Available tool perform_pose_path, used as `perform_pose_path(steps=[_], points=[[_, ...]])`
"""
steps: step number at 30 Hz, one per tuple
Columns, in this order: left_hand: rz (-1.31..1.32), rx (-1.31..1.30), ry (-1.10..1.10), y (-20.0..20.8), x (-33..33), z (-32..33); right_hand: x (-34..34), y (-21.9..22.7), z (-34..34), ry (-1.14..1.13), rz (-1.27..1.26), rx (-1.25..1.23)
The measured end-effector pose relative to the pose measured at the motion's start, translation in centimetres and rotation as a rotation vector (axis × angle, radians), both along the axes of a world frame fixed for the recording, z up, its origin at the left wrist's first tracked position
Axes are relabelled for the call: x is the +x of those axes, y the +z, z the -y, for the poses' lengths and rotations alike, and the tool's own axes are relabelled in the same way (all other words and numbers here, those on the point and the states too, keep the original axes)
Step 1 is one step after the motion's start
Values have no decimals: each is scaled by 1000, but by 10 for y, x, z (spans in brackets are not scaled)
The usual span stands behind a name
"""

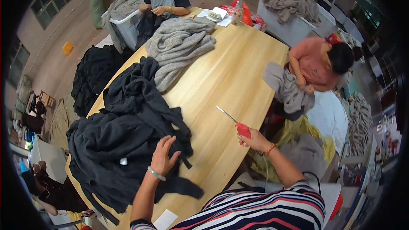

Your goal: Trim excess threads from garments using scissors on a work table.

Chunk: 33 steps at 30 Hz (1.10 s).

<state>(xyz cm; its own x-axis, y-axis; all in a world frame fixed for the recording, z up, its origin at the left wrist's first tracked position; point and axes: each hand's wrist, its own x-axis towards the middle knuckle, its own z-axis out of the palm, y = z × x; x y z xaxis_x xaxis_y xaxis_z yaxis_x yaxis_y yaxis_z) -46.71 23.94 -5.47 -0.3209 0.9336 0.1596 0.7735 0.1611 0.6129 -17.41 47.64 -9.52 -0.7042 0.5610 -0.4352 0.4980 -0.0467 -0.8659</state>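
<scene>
My right hand [255,139] is closed around the red handle of a screwdriver [243,130], held above the right side of the wooden table [221,81]. Its long thin metal shaft points to the far left. My left hand [162,155], with fingers apart and nothing in it, is over the near right part of a heap of black knit garments [115,138]. Whether it touches the cloth I cannot tell. A small white tag-like piece [124,161] lies on the heap, left of that hand. A black sleeve [185,186] stretches out towards the table's near edge.
Grey knitwear [181,42] lies farther back on the table, near papers [217,15]. Co-workers sit at the far end and at the right, each handling cloth. White bins [128,27] of garments stand around. A white slip [165,219] lies at the near edge.
</scene>
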Motion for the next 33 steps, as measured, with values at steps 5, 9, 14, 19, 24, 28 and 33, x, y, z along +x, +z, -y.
perform_pose_path(steps=[5, 9, 14, 19, 24, 28, 33], points=[[-190, -130, 148, -73, -81, -152, 18, -39, -81, 42, 16, -5], [-441, -316, 342, -112, -151, -265, 43, -48, -132, -39, -10, -52], [-338, -463, 559, -122, -185, -359, 80, -67, -176, -128, 9, -125], [-333, -423, 528, -186, -203, -342, 81, -79, -199, -64, 63, -122], [-247, -469, 300, -157, -85, -303, 43, -55, -202, -59, -7, -63], [-86, -537, 255, -129, 16, -231, 24, -31, -201, -23, -59, -29], [43, -667, 117, -106, 107, -158, 16, -27, -205, -63, -172, -131]])
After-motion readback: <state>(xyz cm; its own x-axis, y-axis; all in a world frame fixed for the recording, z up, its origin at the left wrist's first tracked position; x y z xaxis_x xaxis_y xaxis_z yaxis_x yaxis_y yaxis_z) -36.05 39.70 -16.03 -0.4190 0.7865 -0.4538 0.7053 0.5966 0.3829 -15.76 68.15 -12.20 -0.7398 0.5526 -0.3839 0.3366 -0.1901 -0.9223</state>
